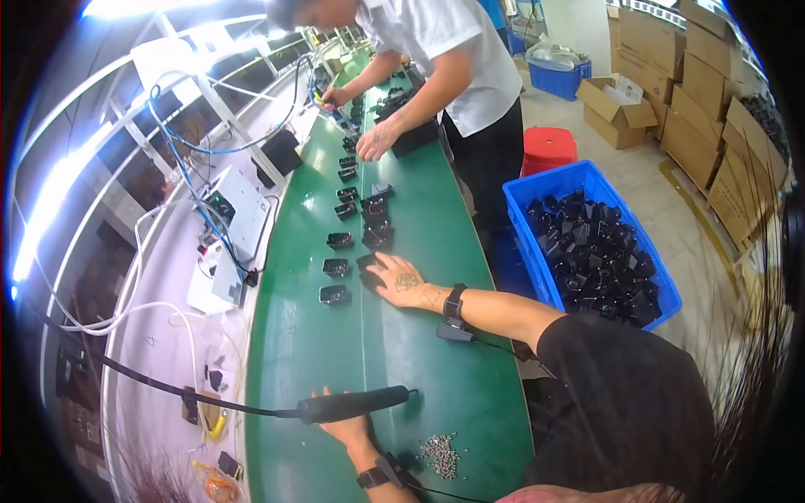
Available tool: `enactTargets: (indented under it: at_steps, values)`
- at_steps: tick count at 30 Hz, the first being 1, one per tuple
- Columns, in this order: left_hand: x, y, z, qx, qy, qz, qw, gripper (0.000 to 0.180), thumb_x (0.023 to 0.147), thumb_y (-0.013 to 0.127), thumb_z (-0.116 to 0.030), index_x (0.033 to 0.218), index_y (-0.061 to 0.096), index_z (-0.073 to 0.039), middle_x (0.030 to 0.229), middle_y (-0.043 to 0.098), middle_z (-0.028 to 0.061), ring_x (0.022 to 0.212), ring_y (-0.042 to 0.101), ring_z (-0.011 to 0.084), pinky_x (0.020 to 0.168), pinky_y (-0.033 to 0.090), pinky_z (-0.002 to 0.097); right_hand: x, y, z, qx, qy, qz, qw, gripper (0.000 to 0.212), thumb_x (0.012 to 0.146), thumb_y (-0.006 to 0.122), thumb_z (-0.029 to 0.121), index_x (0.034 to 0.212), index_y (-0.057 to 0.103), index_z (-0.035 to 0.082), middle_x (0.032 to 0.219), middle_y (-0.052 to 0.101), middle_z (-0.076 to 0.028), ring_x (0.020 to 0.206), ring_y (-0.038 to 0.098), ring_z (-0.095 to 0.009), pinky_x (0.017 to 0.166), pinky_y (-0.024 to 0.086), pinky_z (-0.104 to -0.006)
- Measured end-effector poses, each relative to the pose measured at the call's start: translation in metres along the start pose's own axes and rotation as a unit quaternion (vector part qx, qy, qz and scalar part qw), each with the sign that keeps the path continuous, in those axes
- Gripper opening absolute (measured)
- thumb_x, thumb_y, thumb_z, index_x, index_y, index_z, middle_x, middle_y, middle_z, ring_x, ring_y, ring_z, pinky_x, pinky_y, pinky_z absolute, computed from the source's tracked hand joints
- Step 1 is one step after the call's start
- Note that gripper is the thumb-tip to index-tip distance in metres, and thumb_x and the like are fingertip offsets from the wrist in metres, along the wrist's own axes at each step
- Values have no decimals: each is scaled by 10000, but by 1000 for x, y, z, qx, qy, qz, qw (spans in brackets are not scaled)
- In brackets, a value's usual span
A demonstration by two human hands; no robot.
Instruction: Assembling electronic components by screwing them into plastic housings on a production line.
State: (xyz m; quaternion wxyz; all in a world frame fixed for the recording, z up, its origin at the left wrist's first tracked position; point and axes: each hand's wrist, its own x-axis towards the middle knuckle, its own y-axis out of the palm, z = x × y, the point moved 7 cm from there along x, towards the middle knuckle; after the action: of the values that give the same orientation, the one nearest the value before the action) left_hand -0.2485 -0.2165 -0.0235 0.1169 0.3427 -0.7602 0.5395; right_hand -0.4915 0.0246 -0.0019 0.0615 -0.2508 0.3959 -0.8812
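Observation:
My right hand (pixel 401 282) reaches across the green belt with its fingers closed over a black plastic housing (pixel 366 267), partly hidden beneath them. Just to its left, small black open-topped housings (pixel 334 294) form a row, with bulkier black parts (pixel 377 235) beyond the hand. My left hand (pixel 345 429) is low over the belt. A black cylindrical power screwdriver (pixel 352 405) on a cable crosses in front of it and hides most of its fingers. The fingertips that show past the tool look stretched out and apart. Beside that wrist lies a pile of small metal screws (pixel 440 457).
Across the belt (pixel 428 352), a co-worker in a white shirt (pixel 461 67) handles more housings. A blue crate (pixel 549 281) of black parts stands at the right, near a red stool (pixel 549 149) and cardboard boxes (pixel 616 117). White equipment (pixel 231 222) and cables line the left side.

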Motion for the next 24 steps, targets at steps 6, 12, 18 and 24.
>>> enactTargets:
  at_steps: [6,12,18,24]
  values:
    - [0,-2,2,-74,-63,18,995,571,760,717,-277,1226,588,27,1329,504,281,1264,440,423,1062,316,506,20,3,-2,-22,10,2,1000,553,848,630,244,1368,474,136,1482,340,-166,1337,355,-361,1102,314,-466]
    - [5,-18,-23,-58,-66,32,996,583,744,717,-278,1220,591,34,1183,581,267,1126,521,439,992,386,513,7,-6,8,-88,-16,-82,993,602,806,670,216,1354,465,75,1470,350,-169,1355,327,-372,1083,326,-465]
    - [0,-9,-7,-40,-47,20,998,575,763,698,-291,1232,588,23,1221,567,269,1147,513,443,1008,378,511,-27,0,76,154,-76,72,983,407,794,621,140,1195,571,96,1042,667,-93,1101,578,-291,966,458,-402]
    - [2,-1,3,2,-18,20,1000,560,786,676,-303,1236,586,18,1316,511,283,1204,480,448,1040,356,507,-36,46,98,326,-35,54,943,319,814,573,79,1132,600,75,896,710,-82,928,666,-263,857,514,-360]
